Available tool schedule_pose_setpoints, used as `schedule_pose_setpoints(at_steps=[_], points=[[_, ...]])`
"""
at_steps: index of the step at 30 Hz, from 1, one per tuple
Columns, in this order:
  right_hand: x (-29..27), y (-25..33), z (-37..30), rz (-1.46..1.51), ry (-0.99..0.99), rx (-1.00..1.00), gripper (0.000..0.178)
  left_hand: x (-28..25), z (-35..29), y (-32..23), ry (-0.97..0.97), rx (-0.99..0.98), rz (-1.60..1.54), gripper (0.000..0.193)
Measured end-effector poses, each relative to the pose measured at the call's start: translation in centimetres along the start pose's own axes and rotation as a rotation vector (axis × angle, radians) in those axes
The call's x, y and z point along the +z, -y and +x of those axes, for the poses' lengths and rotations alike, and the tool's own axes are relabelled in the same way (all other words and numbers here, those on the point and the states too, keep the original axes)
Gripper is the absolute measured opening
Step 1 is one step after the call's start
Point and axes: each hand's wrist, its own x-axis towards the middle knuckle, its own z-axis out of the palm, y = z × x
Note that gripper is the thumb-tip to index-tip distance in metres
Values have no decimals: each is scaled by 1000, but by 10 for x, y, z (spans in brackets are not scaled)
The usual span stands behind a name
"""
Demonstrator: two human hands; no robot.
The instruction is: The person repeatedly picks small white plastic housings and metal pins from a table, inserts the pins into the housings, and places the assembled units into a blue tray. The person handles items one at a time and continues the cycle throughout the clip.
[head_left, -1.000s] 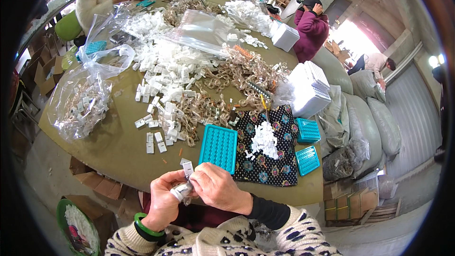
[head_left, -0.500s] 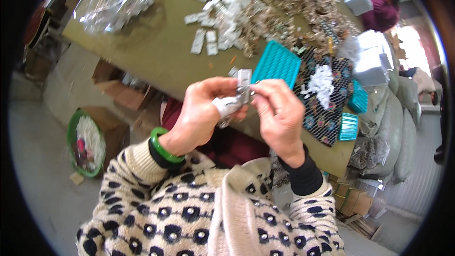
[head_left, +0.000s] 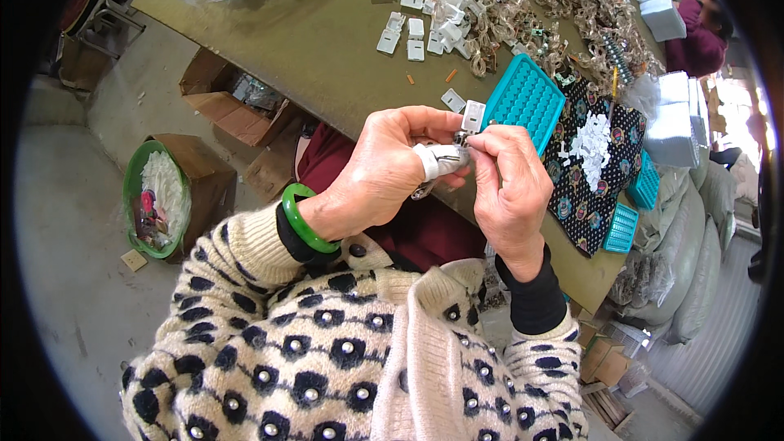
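My left hand, with a green bangle at the wrist, is closed round a coiled clear cable with a white band. A small white plastic casing stands up from its fingertips. My right hand pinches close at the casing's lower end; what lies between its fingertips is too small to make out. Just beyond the hands, a teal ridged tray lies on the table. Right of it, small white pieces are heaped on a dark patterned cloth.
White casings and tangled clear cables pile up on the table's far side. Smaller teal baskets stand at the right edge. A green basket and cardboard boxes sit on the floor at left. Another person is far right.
My view has shifted, so the table sits further right and higher in it. Both hands stay together at the white casing, my right fingertips now at its lower end.
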Motion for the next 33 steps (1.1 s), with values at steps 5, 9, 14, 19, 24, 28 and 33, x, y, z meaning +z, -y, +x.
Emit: schedule_pose_setpoints(at_steps=[5,9,14,19,24,28,33], points=[[-14,-19,5,184,-104,219,9,-6,1,0,14,-94,52,19],[-12,-38,4,-209,-72,65,14,-11,5,1,75,-86,-71,19],[2,-48,0,-425,-27,-3,18,-13,10,3,68,-122,-147,20],[-2,-53,4,-349,61,-43,19,-19,14,4,134,-110,-189,28],[-11,-62,5,-480,-52,-83,19,-23,18,7,201,-98,-247,31],[-14,-67,1,-460,-18,-96,21,-22,19,5,184,-120,-290,27],[-18,-66,-3,-342,-18,50,22,-20,21,4,207,-105,-319,27]])
